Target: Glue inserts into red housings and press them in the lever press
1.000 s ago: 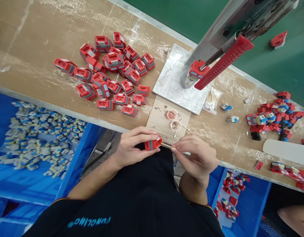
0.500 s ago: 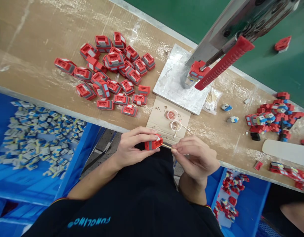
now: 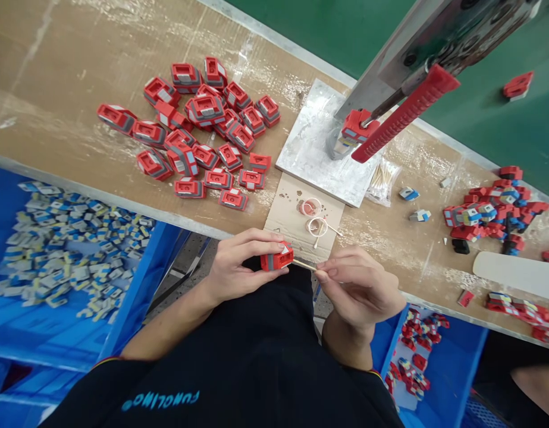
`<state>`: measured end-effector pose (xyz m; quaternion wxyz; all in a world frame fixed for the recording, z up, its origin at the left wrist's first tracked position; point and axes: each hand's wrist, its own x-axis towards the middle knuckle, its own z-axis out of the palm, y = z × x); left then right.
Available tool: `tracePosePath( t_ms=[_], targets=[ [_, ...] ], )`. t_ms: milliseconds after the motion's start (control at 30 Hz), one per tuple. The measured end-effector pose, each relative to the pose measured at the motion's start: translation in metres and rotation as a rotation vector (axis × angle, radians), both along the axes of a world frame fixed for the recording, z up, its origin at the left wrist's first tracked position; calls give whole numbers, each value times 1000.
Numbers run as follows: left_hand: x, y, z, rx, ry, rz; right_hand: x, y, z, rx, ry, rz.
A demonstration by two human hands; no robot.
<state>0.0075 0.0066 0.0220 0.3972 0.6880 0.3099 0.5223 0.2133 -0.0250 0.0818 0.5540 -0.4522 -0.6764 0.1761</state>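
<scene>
My left hand (image 3: 238, 261) is closed around a red and grey plastic toy part (image 3: 276, 257), its hollow side turned to the right. Between thumb and fingers of my right hand (image 3: 361, 282) is a thin cotton swab (image 3: 305, 265); its far end is at the edge of the red part, and I cannot tell whether they touch. Just beyond my hands, a small cup of reddish liquid (image 3: 309, 207) and a second clear cup (image 3: 316, 226) stand on a cardboard piece (image 3: 281, 208). Another swab (image 3: 316, 242) lies against the second cup.
Many red toy parts (image 3: 206, 110) lie at the back left. A press with a red lever (image 3: 408, 113) rises from a metal plate (image 3: 316, 131), a toy head clamped under it. A bag of swabs (image 3: 383, 181) lies beside it. Blue bins (image 3: 131, 297) with parts stand below the table edge.
My right hand has moved slightly right, drawing the swab back from the red part. The left hand holds still. At the far right, a bare limb of another person has shifted a little.
</scene>
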Motion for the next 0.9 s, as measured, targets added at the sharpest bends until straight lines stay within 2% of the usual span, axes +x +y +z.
tracePosePath(
  t_ms=[133, 367, 533, 600, 700, 900],
  targets=[
    [0, 1, 2, 11, 5, -4, -2, 1, -2, -14, 13, 50],
    [-1, 2, -1, -53, -26, -14, 1, 0, -3, -26, 55, 27],
    [-1, 6, -12, -241, -223, -77, 28, 8, -9, 114, 267, -278],
    [-2, 8, -14, -298, -316, -131, 39, 12, -16, 41, 212, -291],
    [-2, 10, -14, -321, -389, -178, 48, 15, -28, -151, -21, -187],
    [-4, 11, -12, -314, -380, -159, 36, 21, -43, -226, -295, -134]
  ],
)
